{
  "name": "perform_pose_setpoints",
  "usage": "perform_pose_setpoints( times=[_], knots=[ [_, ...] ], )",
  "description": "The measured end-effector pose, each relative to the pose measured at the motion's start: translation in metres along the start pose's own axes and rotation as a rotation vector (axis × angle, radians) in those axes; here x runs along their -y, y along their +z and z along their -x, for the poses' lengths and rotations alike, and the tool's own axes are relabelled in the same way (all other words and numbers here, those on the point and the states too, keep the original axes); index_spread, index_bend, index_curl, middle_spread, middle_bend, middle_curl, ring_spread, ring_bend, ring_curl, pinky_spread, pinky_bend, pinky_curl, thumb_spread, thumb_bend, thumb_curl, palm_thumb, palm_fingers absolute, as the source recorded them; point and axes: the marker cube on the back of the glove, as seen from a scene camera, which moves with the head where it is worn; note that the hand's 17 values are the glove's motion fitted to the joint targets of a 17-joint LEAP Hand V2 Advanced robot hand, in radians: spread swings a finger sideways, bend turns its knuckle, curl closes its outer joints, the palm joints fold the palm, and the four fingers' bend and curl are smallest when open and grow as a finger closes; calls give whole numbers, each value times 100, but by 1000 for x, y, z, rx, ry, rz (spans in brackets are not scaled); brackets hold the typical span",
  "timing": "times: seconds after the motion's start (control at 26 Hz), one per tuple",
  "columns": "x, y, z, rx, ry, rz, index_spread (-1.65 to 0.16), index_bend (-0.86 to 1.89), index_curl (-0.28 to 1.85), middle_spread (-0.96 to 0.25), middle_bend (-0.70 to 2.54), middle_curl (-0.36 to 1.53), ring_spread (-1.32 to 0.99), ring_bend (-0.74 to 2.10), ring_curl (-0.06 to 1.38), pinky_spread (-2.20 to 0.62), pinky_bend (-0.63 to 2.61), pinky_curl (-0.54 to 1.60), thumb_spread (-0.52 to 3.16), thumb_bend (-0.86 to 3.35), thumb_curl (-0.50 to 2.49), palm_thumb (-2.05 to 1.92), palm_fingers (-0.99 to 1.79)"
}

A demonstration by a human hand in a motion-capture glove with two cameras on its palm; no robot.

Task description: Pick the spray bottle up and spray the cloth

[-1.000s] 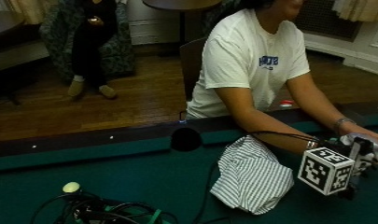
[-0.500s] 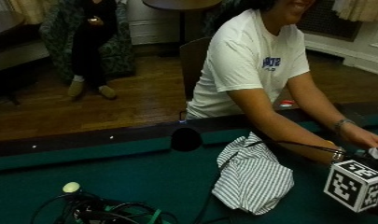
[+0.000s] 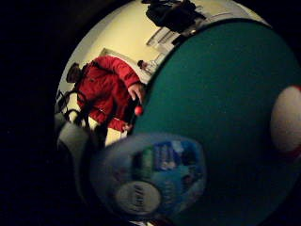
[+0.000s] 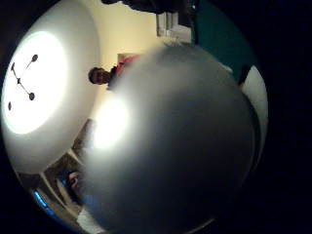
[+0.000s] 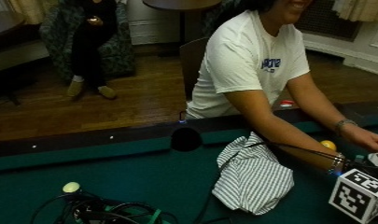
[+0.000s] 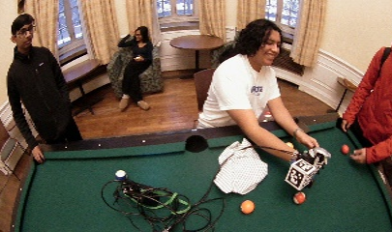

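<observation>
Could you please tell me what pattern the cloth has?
White crumpled cloth with thin dark stripes; clearest in the outside view.

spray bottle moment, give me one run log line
phase: reaching | right hand: at spray bottle | bottle: close to palm, grip not visible | cloth: crumpled on green table, unsprayed | bare hand: beside bottle

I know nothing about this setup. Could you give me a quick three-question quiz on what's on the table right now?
1. True or false: the striped cloth lies on the wooden floor.
2. What colour is the table surface? A red, B green, C blue.
3. Fill in: the labelled object close up in the little finger side palm view is the ____.

Key: 1 false, it lies on the table. 2 B. 3 spray bottle.
</observation>
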Motion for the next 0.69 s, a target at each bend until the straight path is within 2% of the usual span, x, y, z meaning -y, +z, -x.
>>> perform_pose_setpoints(
  times=[0.15, 0.27, 0.46, 0.69],
  knots=[
    [-10, -7, -9, -53, 19, 54, -28, 30, 63, -18, 74, 57, -19, 79, 48, -21, 36, 40, 50, -6, 82, 82, 123],
    [-23, -20, -13, -127, 50, 113, -30, 29, 61, -19, 64, 53, -17, 64, 44, -9, 27, 38, 69, -9, 75, 69, 94],
    [-62, -69, -14, -408, 62, 225, -34, 17, 56, -16, 40, 45, -14, 51, 42, 5, 35, 41, 83, -11, 62, 44, 61],
    [-91, -117, 5, -556, 31, 163, -40, 14, 48, -17, 22, 38, -15, 40, 36, 12, 41, 39, 91, -6, 54, 37, 49]
  ],
)
